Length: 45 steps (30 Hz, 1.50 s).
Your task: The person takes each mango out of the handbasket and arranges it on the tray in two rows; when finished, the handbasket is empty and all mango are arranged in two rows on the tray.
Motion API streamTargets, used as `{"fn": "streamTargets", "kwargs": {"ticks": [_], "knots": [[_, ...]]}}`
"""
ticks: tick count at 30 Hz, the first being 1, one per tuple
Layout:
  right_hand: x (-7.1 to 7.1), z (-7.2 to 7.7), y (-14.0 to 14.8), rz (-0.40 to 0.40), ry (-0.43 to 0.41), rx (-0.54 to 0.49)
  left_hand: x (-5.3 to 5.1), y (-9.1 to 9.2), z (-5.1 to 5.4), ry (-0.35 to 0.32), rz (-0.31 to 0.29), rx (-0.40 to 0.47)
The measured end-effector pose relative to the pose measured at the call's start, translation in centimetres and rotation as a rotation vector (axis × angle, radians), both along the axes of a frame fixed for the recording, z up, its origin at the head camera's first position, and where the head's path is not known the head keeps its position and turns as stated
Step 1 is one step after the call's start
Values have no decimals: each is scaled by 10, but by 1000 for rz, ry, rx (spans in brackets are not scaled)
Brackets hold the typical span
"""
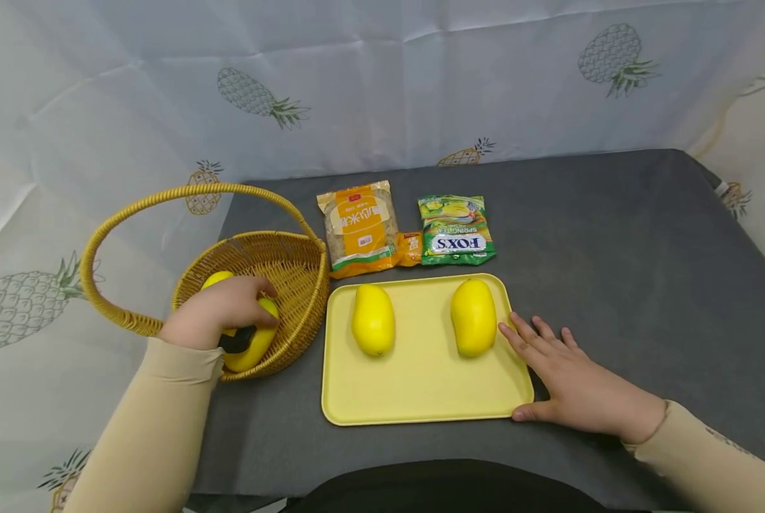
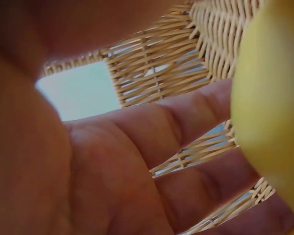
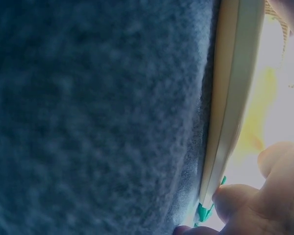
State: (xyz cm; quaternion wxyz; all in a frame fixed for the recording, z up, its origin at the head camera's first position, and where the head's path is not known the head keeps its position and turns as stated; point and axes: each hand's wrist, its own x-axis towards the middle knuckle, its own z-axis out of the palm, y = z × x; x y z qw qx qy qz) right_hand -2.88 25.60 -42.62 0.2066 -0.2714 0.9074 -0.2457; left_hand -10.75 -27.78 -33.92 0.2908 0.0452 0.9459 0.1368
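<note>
Head view: left hand [image 1: 227,306] in basket [image 1: 300,288] over a mango [image 1: 261,346], two more mangoes [image 1: 373,320] on tray [image 1: 421,388], right hand [image 1: 568,381] spread along tray edge, grasping nothing. Left wrist view: fingers partly extended, tips hidden behind mango, can't tell if gripped; best cup it fully. Right wrist view: fingertips by tray's rim; light steadying pressure should suffice.

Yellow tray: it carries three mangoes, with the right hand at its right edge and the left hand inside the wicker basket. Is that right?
Not three: the head view shows two, a left mango and a right mango, on the yellow tray. The right hand is at its right edge and the left hand is inside the wicker basket.
</note>
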Motion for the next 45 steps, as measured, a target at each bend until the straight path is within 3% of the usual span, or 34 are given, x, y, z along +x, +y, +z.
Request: {"fn": "streamTargets", "kwargs": {"ticks": [7,10,16,22,25,29,33,37,45], "knots": [[0,0,0,-2,0,-4,1,3,2,61,10,-46],[0,-1,-1,-4,2,1,2,4,5,128,18,-54],[0,0,-1,-9,2,6,4,11,16,277,75,24],[-1,0,-1,-4,6,10,20,24,33,444,222,110],[0,1,-1,-5,7,6,29,34,42,527,258,155],[1,0,-1,-8,4,0,41,51,50,608,277,292],[1,-1,-1,-8,6,0,53,71,53,674,257,442],[2,-1,-1,-7,8,2,63,92,49,716,185,554],[1,-1,-1,-8,5,5,72,136,24,642,22,594]]}}
